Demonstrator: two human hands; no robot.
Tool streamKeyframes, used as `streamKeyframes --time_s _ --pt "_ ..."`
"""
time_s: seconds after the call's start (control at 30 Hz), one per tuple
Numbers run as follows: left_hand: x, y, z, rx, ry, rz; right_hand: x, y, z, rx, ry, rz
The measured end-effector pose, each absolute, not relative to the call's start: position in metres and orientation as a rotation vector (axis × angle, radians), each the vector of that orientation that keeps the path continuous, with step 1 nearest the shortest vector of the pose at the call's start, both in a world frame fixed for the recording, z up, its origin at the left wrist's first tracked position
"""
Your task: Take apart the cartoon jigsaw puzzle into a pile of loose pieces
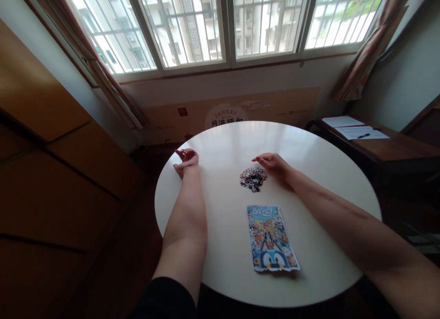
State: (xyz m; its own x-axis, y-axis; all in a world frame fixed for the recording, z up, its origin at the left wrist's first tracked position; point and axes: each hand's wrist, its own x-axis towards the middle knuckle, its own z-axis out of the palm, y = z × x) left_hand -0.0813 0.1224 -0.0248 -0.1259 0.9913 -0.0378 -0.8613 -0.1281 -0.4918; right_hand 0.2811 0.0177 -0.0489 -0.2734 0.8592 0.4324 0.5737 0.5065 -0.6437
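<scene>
A small heap of jigsaw pieces (253, 178) lies near the middle of a round white table (319, 172). Nearer to me lies a colourful flat packet (272, 238) with cartoon figures and blue lettering. My right hand (272, 165) rests on the table just right of the heap, fingers loosely curled and pointing left, touching its edge or almost so, with nothing visibly in it. My left hand (186, 159) lies palm up near the table's left rim, fingers loosely curled and apart, holding nothing.
A dark side table (392, 147) at the right holds white papers (359, 132) and a pen (363, 135). Wooden cabinets (51, 140) line the left wall. Barred windows (220, 25) with tied curtains run behind the table.
</scene>
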Motion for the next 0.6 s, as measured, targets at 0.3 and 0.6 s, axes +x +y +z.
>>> streamKeyframes --time_s 0.3,0.6 --pt "-0.125 0.111 -0.020 -1.380 -1.429 0.613 0.304 0.020 -0.049 -1.344 -1.916 0.447" --pt "-0.116 0.104 -0.007 -1.922 -1.772 -0.381 0.302 0.019 -0.048 -1.361 -1.922 0.448"
